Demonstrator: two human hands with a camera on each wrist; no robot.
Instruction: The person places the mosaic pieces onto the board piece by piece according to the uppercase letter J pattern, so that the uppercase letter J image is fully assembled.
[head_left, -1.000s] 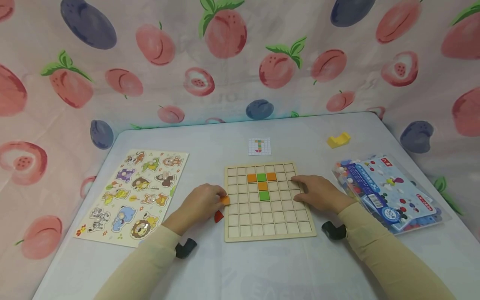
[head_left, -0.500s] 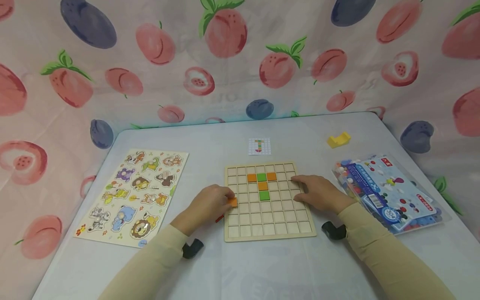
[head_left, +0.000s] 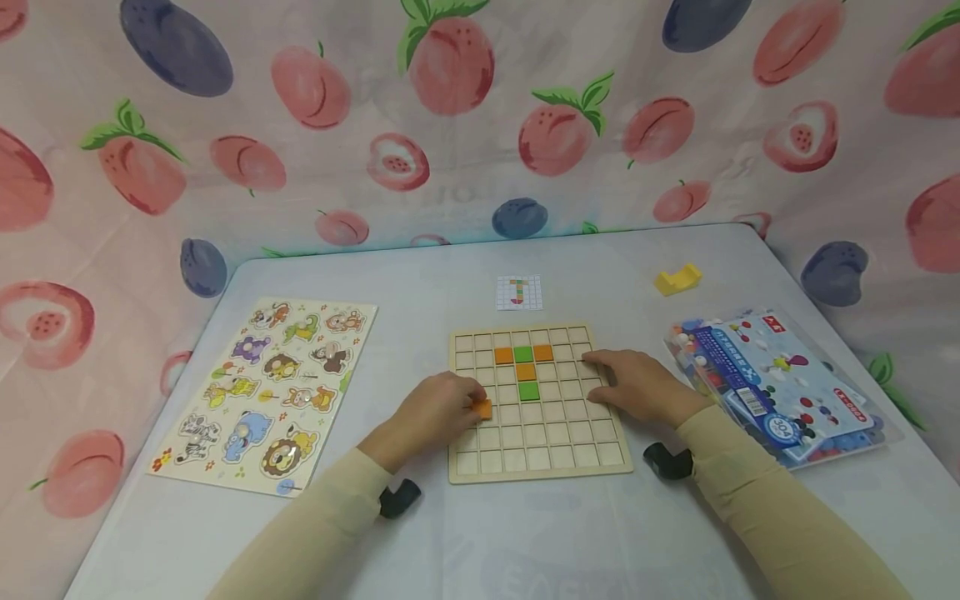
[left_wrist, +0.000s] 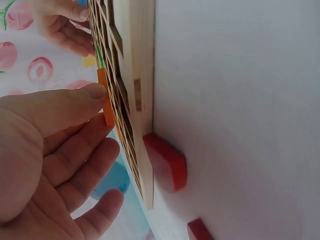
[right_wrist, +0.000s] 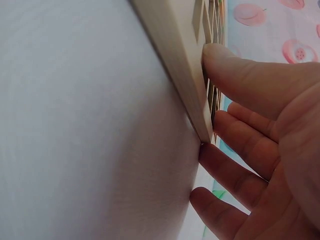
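A square wooden grid board [head_left: 540,460] lies mid-table. Set in its cells are three orange tiles and two green tiles, forming a T shape; one is a green tile [head_left: 528,391]. Between thumb and fingers my left hand [head_left: 433,410] pinches an orange tile [head_left: 486,409] over the board's left part. In the left wrist view, two red pieces [left_wrist: 167,162] lie on the table beside the board's edge; my left hand covers them in the head view. My right hand [head_left: 637,387] rests at the board's right edge, thumb and fingers loosely extended, touching it.
Behind the board lies a small pattern card [head_left: 519,293]. An animal puzzle board [head_left: 213,475] is at left. To the right sit a clear plastic box [head_left: 787,383] of colourful parts and a yellow curved piece [head_left: 678,280]. A fruit-print curtain [head_left: 450,192] hangs behind.
My left hand has carried the orange tile rightward from the board's left edge to over its cells. The red piece seen earlier beside the board is now hidden in the head view. My right hand stays put.
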